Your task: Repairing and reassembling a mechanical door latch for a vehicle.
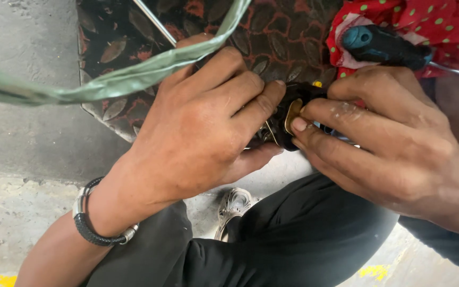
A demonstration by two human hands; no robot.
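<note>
My left hand [203, 127] and my right hand [389, 138] meet over a small black part [288, 114] with a brass piece and a bit of yellow on it. Both hands pinch this part between fingers and thumbs, and most of it is hidden by the fingers. A thin metal rod [155, 21] runs up from behind my left hand. A screwdriver with a black and teal handle [383, 48] lies just beyond my right hand on a red cloth with green dots [442, 24].
A dark cushion with a leaf pattern [277, 37] lies under the hands. A pale green strap [107, 82] crosses the upper left. My black trouser legs [293, 239] and a sandal [235, 204] are below, on a concrete floor [22, 133] with yellow marks.
</note>
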